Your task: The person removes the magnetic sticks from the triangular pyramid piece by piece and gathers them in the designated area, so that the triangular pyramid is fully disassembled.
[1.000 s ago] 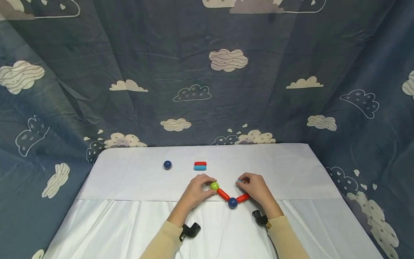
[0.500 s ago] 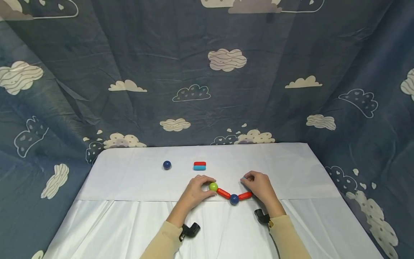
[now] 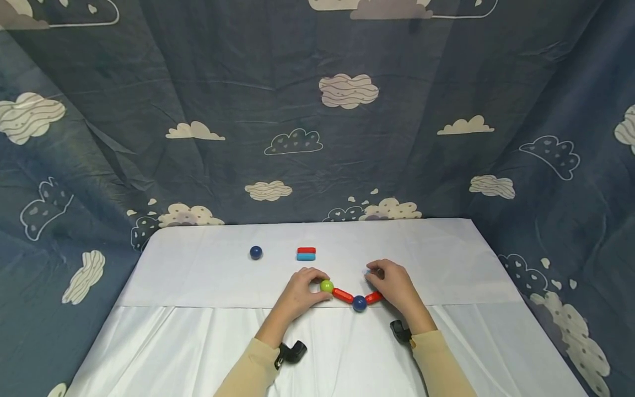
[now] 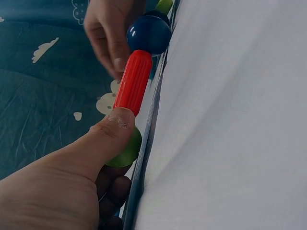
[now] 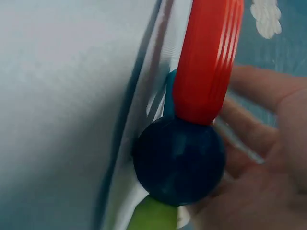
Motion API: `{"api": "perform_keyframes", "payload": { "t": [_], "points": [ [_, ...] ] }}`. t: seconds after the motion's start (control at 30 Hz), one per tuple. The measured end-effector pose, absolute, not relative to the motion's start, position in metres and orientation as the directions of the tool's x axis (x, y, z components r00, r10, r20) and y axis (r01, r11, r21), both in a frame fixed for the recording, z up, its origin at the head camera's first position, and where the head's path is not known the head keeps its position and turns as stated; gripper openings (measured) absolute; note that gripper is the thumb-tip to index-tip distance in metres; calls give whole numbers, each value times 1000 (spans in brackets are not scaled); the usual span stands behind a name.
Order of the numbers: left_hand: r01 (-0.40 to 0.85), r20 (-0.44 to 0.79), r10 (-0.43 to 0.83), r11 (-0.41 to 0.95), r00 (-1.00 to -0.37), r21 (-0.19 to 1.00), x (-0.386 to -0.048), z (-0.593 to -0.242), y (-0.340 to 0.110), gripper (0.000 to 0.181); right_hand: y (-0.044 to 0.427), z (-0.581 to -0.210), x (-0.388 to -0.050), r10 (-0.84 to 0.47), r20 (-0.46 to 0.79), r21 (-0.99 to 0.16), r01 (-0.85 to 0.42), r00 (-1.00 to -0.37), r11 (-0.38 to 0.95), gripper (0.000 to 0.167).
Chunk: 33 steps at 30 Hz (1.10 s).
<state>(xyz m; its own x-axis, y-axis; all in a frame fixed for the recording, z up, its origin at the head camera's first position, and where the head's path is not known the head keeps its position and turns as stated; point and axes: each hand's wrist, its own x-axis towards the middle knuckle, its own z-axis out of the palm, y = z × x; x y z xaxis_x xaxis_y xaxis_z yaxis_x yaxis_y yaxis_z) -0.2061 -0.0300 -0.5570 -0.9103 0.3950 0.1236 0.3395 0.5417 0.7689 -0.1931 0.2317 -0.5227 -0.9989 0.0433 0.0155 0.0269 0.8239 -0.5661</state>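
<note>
In the head view my left hand (image 3: 299, 293) pinches a green ball (image 3: 327, 286) between thumb and fingers. From that ball a red rod (image 3: 343, 296) leads to a blue ball (image 3: 359, 304), and a second red rod (image 3: 373, 298) runs from there towards my right hand (image 3: 395, 285). That hand's fingertips pinch a light-blue piece (image 3: 368, 271), mostly hidden. The left wrist view shows my thumb over the green ball (image 4: 125, 149), beside the ribbed red rod (image 4: 133, 82). A green piece (image 5: 154, 214) touches a blue ball (image 5: 180, 160) in the right wrist view.
Farther back on the white-covered table (image 3: 208, 275) lie a loose blue ball (image 3: 256, 252) and, right of it, a red rod (image 3: 306, 250) against a light-blue rod (image 3: 306, 257). A dark cloud-patterned cloth (image 3: 297, 110) hangs behind and at both sides.
My right hand moved right, then slightly back left with its light-blue piece. The central blue ball shifted a little right and away from me. My left hand stayed nearly still on the green ball.
</note>
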Motion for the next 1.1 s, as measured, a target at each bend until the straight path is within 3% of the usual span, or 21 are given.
{"api": "perform_keyframes", "payload": {
  "t": [0.33,0.47,0.67,1.1],
  "points": [
    [374,166,398,531,-902,761,-209,-560,-30,35,179,-517,-177,-241,45,-553,-225,-970,802,31],
    [373,159,403,535,-901,758,-209,-560,-30,35,174,-525,-174,-226,30,-510,-210,-974,834,28],
    [367,153,404,531,-902,763,-208,-559,-30,35,180,-531,-177,-227,6,-546,-193,-974,815,16],
    [309,100,389,522,-916,795,-206,-556,-31,34,180,-531,-178,-216,-16,-559,-170,-976,811,12]
  ]
}}
